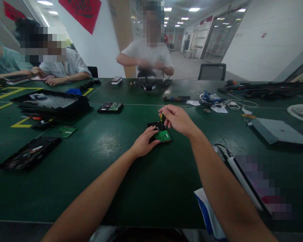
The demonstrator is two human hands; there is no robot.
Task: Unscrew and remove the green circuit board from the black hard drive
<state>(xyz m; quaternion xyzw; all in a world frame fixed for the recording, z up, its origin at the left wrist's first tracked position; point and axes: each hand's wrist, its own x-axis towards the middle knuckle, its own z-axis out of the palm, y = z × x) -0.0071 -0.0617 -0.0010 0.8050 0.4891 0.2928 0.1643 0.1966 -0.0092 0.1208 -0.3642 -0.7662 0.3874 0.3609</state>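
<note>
A hard drive (163, 135) with a green circuit board facing up lies on the dark green table in front of me. My left hand (144, 142) steadies it, thumb along the near edge and fingers across its left side. Pinched in my right hand (178, 120) is a screwdriver (162, 118) with a yellow and black handle. It stands nearly upright over the drive, its shaft pointing down at the board's far part. Whether the tip sits in a screw is too small to tell.
Another hard drive (110, 107) lies farther left, near stacked black trays (53, 102), a loose green board (67, 131) and a black casing (31, 153). On the right are a grey metal box (280, 132), cables (212, 98) and a tablet-like device (252, 181). Co-workers sit opposite and left.
</note>
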